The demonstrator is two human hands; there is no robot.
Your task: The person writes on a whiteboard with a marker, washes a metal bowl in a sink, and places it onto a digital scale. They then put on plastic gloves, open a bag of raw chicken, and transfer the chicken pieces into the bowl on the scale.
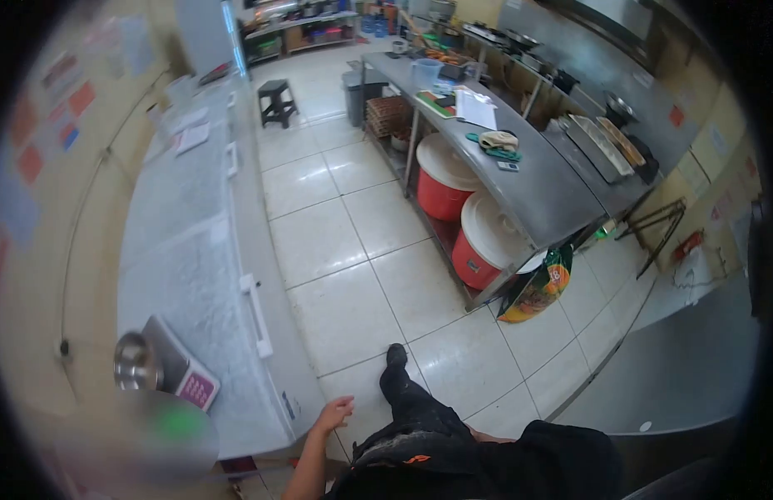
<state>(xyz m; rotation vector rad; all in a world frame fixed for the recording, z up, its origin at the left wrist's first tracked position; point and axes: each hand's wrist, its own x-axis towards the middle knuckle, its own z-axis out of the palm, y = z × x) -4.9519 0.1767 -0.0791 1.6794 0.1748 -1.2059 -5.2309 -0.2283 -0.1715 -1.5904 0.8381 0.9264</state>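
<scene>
Glossy tiles (345,293) flank a long, white-handled chest (195,279) near the half-open left hand (336,413); right hand hidden.

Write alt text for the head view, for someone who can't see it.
A person's left hand, empty, hangs above a white-tiled kitchen floor. On the left, a scale and steel bowl sit on a long white chest; on the right, a metal table holds papers and gloves above two lidded red bins.
</scene>
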